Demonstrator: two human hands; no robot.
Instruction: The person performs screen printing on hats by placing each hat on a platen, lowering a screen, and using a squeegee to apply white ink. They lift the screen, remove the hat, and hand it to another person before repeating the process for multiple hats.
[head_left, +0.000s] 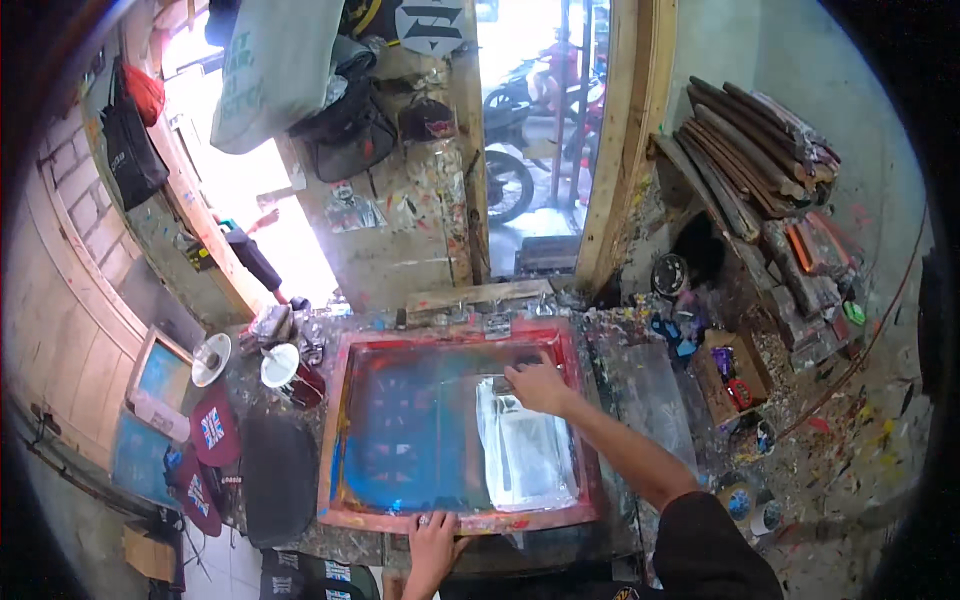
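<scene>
A screen-printing frame (330, 420) with red, paint-stained sides and a blue-smeared mesh (400, 420) lies on the worktable. My left hand (432, 540) grips the frame's near bar, fingers curled over it. On the right half of the mesh is a broad patch of white ink (525, 455). My right hand (540, 388) is at the top of this patch, fingers bent down toward the mesh; what they hold is too hidden to make out.
Paint pots (285, 372), a dark pallet (275, 470) and maroon printed pieces (212, 430) are at the left. A cardboard box (730, 385), tape rolls (740, 500) and stacked squeegees (760, 150) are at the right. A person (250, 250) shows in the bright doorway.
</scene>
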